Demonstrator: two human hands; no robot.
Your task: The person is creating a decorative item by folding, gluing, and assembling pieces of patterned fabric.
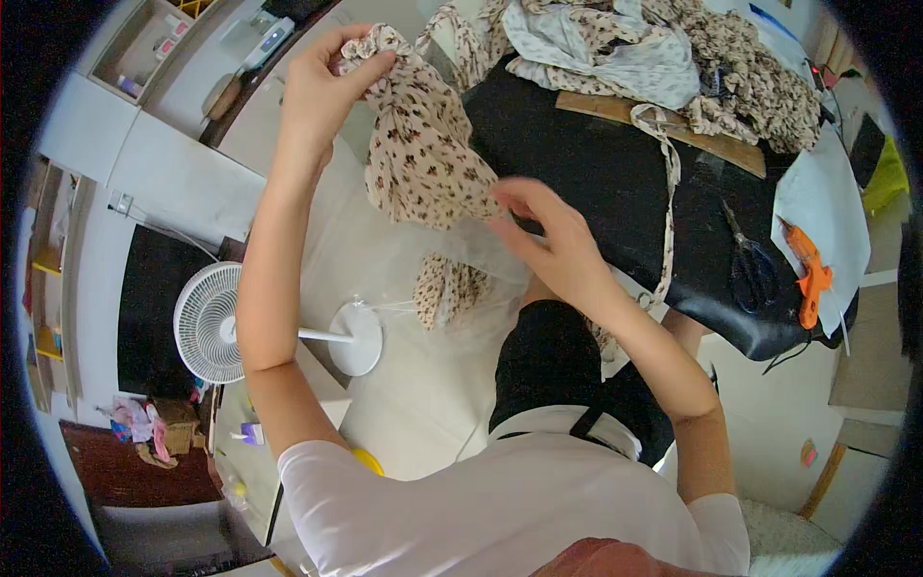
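Observation:
Up at the upper left of centre, my left hand (322, 96) pinches the gathered top of a cream floral fabric piece (413, 144), which hangs from it. My right hand (553, 236) reaches to the lower right end of this fabric; its fingertips are blurred, so I cannot tell whether they grip it. Beneath, another floral bundle (442, 288) lies within filmy translucent material. At the right, a black padded worktop (596, 163) carries piled floral and white fabric (601, 58), a wooden board (721, 144), a long floral strip (668, 212), dark scissors (745, 269) and an orange glue gun (808, 274).
A white fan (212, 322) on a stand is beside my left arm. Shelves (130, 62) and a pale blue device (260, 43) are at the upper left, a pile of boxes and cloth (173, 428) at the lower left. My legs (548, 365) are below my hands.

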